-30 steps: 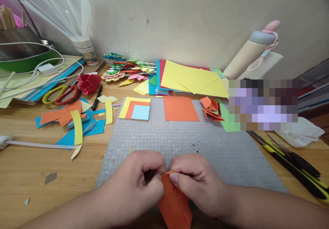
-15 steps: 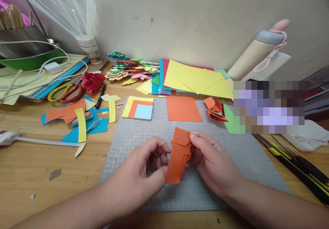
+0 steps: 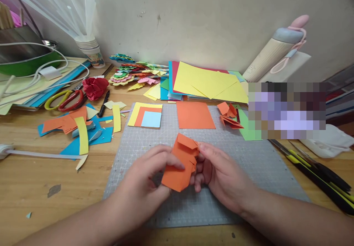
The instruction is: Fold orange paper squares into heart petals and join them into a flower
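Note:
A folded orange paper piece (image 3: 178,165) is held above the grey cutting mat (image 3: 221,209). My left hand (image 3: 151,172) grips its lower left part, the index finger lying across the front and the thumb below. With thumb and fingers, my right hand (image 3: 218,165) pinches the folded right edge near the top. A flat orange square (image 3: 195,115) lies on the mat beyond the hands. To its left rests a stack of yellow, orange and light blue squares (image 3: 151,119). Folded orange pieces (image 3: 231,120) sit to its right.
Scissors (image 3: 65,100), a red crumpled paper flower (image 3: 95,88) and paper scraps (image 3: 83,132) lie at left. A yellow sheet (image 3: 207,80) tops a pile near the wall. Black and yellow cutters (image 3: 312,172) lie at right.
The orange piece has turned and tilted left, showing a wider face. My left index finger now lies over it. The view has shifted slightly.

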Action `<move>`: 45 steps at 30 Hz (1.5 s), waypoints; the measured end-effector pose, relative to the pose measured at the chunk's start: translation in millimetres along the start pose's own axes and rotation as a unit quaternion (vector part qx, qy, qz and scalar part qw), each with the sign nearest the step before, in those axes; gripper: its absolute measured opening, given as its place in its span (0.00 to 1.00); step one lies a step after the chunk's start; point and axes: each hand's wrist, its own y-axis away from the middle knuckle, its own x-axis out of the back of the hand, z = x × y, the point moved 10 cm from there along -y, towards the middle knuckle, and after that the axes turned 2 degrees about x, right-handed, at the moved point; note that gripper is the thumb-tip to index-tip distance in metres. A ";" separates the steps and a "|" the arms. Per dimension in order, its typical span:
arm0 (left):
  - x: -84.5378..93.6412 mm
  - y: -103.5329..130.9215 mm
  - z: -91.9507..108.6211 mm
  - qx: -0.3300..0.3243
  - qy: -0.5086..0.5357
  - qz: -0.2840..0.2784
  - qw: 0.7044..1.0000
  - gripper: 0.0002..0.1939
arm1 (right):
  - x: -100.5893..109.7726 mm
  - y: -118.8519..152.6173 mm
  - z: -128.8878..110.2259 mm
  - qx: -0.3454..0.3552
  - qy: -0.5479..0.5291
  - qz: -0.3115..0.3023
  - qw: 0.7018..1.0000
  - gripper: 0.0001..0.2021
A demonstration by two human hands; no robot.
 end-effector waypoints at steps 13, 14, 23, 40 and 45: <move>7.3 8.8 20.4 -0.091 -0.221 0.063 0.969 0.18 | -11.0 4.2 18.5 -0.086 0.010 -0.051 0.995 0.13; 6.9 9.7 23.6 -0.106 -0.224 0.059 0.967 0.16 | -13.2 5.2 18.1 -0.083 0.020 -0.061 0.994 0.14; 23.7 3.6 -35.4 0.170 0.118 0.109 0.972 0.05 | -2.8 40.7 -74.7 0.351 0.354 0.094 0.862 0.04; -27.6 4.2 -26.9 0.177 0.308 -0.148 0.923 0.09 | -34.9 16.3 -44.7 0.239 0.318 -0.132 0.908 0.04; -37.6 7.7 -22.5 0.170 0.348 -0.207 0.898 0.10 | -41.9 23.0 -46.8 0.267 0.314 -0.164 0.896 0.03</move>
